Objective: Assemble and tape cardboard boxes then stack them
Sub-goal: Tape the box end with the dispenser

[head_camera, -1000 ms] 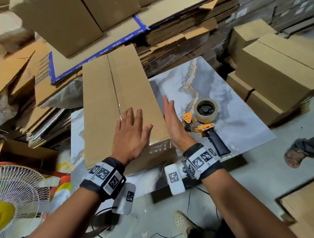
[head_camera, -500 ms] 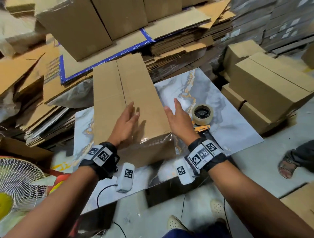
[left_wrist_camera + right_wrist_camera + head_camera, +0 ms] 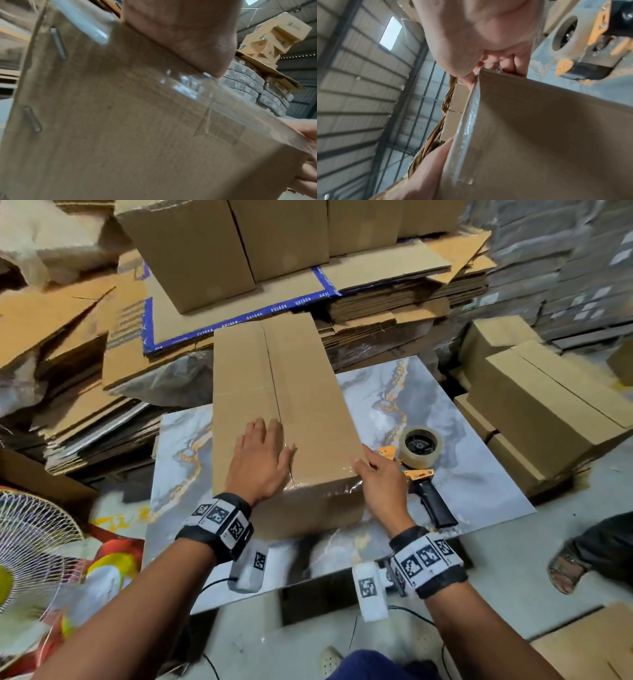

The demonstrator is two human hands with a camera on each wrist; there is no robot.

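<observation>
Cardboard box (image 3: 291, 412), long, flaps taped, lies on marble slab (image 3: 445, 440) w/ tape gun (image 3: 419, 460) just beside. Left hand (image 3: 262, 462) flat on top, fingers straight; right hand (image 3: 383, 484) w/ curled fingers on near right corner. Prob light, stiff, empty; tape slick, so grip side walls.

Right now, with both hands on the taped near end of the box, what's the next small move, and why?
Probably lift the box clear for stacking. Clear tape already wraps its near edge, the left hand lies flat on top, the right hand grips the near right corner, and the tape dispenser lies set aside on the marble board. Whether the far end is taped cannot be told; check it first.
</observation>
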